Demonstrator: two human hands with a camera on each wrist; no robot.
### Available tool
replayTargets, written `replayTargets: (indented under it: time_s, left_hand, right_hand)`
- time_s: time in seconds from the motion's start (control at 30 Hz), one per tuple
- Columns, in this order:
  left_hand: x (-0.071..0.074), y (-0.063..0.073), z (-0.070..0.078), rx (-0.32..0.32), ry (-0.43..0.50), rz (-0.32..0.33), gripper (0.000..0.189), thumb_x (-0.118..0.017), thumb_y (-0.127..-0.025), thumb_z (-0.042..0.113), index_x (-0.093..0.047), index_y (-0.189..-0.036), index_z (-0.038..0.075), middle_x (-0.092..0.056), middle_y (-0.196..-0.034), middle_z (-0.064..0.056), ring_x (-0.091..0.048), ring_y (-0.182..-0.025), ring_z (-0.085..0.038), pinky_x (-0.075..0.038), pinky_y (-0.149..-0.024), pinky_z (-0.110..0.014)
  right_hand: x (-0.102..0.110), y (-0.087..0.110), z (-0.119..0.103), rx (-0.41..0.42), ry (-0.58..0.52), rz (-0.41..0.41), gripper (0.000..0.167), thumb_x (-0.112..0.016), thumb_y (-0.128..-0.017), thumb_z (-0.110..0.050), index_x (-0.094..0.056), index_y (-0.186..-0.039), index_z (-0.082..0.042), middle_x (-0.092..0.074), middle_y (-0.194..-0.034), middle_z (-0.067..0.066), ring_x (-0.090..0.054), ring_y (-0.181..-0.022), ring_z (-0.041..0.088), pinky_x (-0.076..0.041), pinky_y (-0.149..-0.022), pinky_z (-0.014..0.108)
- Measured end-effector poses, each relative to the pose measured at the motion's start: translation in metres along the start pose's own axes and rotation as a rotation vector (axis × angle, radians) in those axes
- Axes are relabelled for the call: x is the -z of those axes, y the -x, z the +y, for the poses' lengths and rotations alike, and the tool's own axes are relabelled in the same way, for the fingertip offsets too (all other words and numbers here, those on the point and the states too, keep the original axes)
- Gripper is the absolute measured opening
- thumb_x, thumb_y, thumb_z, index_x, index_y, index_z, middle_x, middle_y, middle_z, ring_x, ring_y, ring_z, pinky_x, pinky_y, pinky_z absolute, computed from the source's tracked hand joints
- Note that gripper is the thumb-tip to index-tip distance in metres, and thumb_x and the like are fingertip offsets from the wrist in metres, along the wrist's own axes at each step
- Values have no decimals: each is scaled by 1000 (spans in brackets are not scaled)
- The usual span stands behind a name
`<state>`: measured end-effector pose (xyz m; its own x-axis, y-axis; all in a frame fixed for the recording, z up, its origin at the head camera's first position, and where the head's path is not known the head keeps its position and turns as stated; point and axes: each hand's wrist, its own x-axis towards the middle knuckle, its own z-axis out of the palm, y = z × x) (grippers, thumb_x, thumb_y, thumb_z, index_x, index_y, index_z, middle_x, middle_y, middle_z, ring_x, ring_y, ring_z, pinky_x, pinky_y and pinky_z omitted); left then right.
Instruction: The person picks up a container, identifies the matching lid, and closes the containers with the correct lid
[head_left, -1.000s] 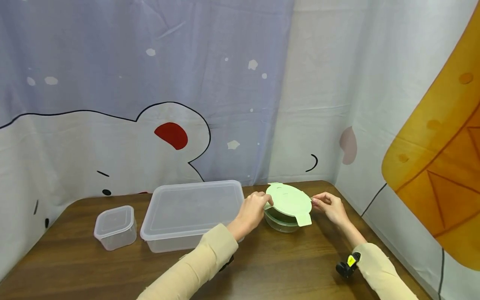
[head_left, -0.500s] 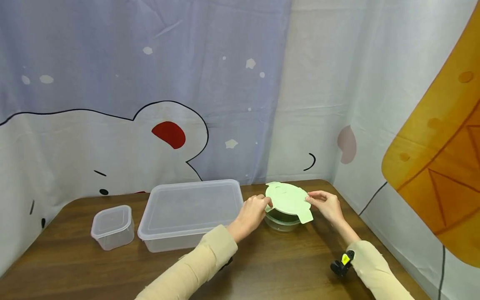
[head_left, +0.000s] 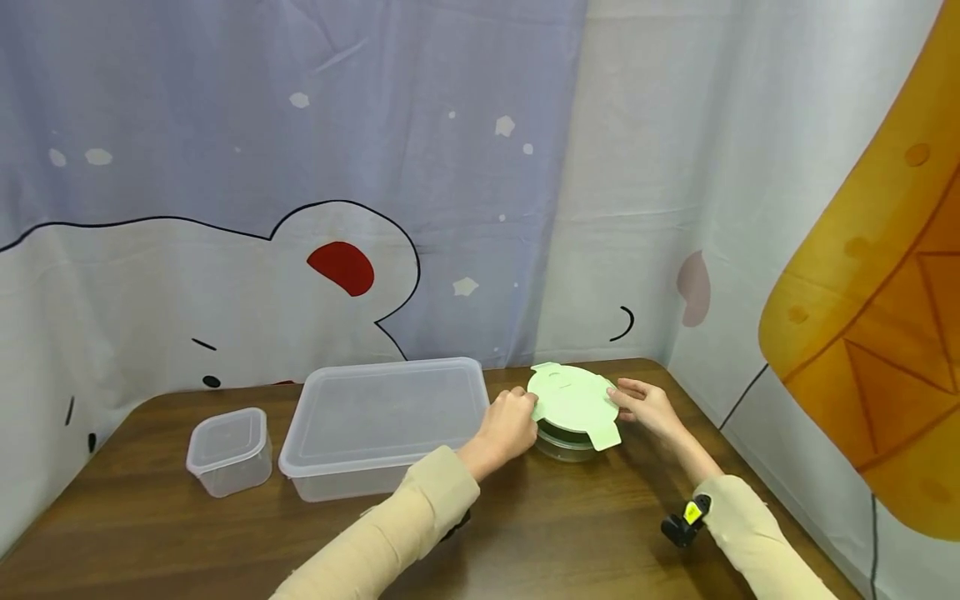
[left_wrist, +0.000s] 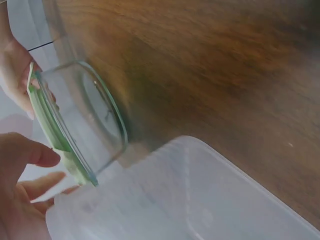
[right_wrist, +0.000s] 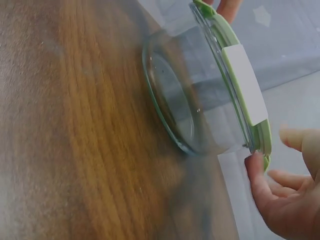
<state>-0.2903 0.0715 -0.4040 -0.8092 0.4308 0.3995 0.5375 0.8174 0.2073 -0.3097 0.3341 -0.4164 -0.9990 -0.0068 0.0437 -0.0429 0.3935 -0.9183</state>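
A round glass food container (head_left: 564, 450) stands on the table, its pale green lid (head_left: 573, 398) lying on its rim. One lid flap (head_left: 603, 437) sticks out toward the front. At the lid's left side, my left hand (head_left: 510, 422) grips a flap; in the left wrist view its thumb (left_wrist: 46, 157) touches the green edge, with fingers on the other side. My right hand (head_left: 648, 408) holds the lid's right edge. In the right wrist view its thumb (right_wrist: 256, 167) lies against the rim and flap, while the index finger is apart from the lid.
Left of the glass container is a large translucent plastic box (head_left: 386, 417) with a lid. A small lidded plastic box (head_left: 230, 452) stands farther left. The wooden table (head_left: 555, 533) meets a printed curtain (head_left: 465, 208) at the back and right.
The lid has shifted slightly and looks somewhat flatter over the container. My right hand moved left to the lid's edge, and its fingers have spread a little. My left hand stays at its side.
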Motion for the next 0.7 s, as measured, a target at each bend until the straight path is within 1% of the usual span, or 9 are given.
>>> replayTargets:
  time_s: [0.07, 0.13, 0.2, 0.27, 0.33, 0.4, 0.53, 0.7]
  left_hand:
    - [0, 0, 2, 30, 7, 2, 22, -63, -77, 5, -69, -98, 4, -65, -90, -9, -62, -78, -25, -54, -63, -33]
    - [-1, -1, 3, 53, 24, 12, 20, -63, -80, 7, -69, -98, 2, -65, -90, -11, -64, -78, -26, -55, -64, -34]
    - [-2, -1, 3, 66, 43, 22, 19, -63, -82, 9, -68, -99, 0, -65, -90, -13, -65, -78, -28, -55, -65, -36]
    - [-2, -2, 2, 69, 62, 31, 18, -64, -84, 10, -67, -98, -1, -65, -88, -15, -66, -78, -30, -56, -67, -38]
    - [-2, -3, 1, 71, 69, 29, 17, -65, -85, 11, -66, -96, -1, -65, -86, -15, -67, -79, -31, -56, -68, -39]
    - [-1, -4, 1, 76, 73, 25, 14, -65, -86, 12, -66, -92, 0, -66, -85, -15, -67, -79, -32, -55, -69, -40]
    - [1, -5, 3, 87, 90, -14, 15, -63, -87, 14, -66, -92, 0, -66, -85, -15, -67, -81, -32, -55, -69, -40]
    - [0, -6, 6, 102, 96, -86, 16, -62, -89, 15, -65, -94, 0, -66, -88, -15, -65, -86, -32, -55, -72, -40]
  right_hand:
    - [-1, -1, -1, -8, 31, -15, 63, -51, -100, -25, -29, -142, 16, -40, -141, 37, -63, -94, 11, -58, -82, 28]
    - [-2, -1, -2, -6, 53, -16, 60, -47, -102, -24, -29, -140, 18, -42, -138, 38, -62, -92, 10, -58, -81, 26]
    - [-2, 0, -3, -2, 61, -18, 58, -47, -102, -21, -30, -139, 20, -44, -135, 39, -63, -91, 10, -58, -83, 29]
    - [-2, 1, -4, 8, 56, -22, 56, -48, -101, -18, -31, -138, 20, -44, -134, 40, -65, -95, 14, -57, -86, 32]
    - [-1, 2, -5, 19, 53, -27, 54, -49, -100, -16, -32, -138, 20, -44, -135, 40, -66, -98, 16, -57, -87, 34]
    - [-1, 4, -6, 17, 44, -23, 53, -50, -100, -14, -34, -138, 19, -44, -135, 40, -66, -98, 16, -57, -88, 34]
    - [-1, 6, -5, 0, 45, -21, 52, -50, -99, -13, -35, -137, 19, -42, -137, 39, -65, -97, 13, -56, -88, 34]
    - [-3, 8, -2, -18, 13, -26, 50, -50, -98, -10, -36, -137, 19, -44, -135, 39, -63, -86, 3, -57, -86, 31]
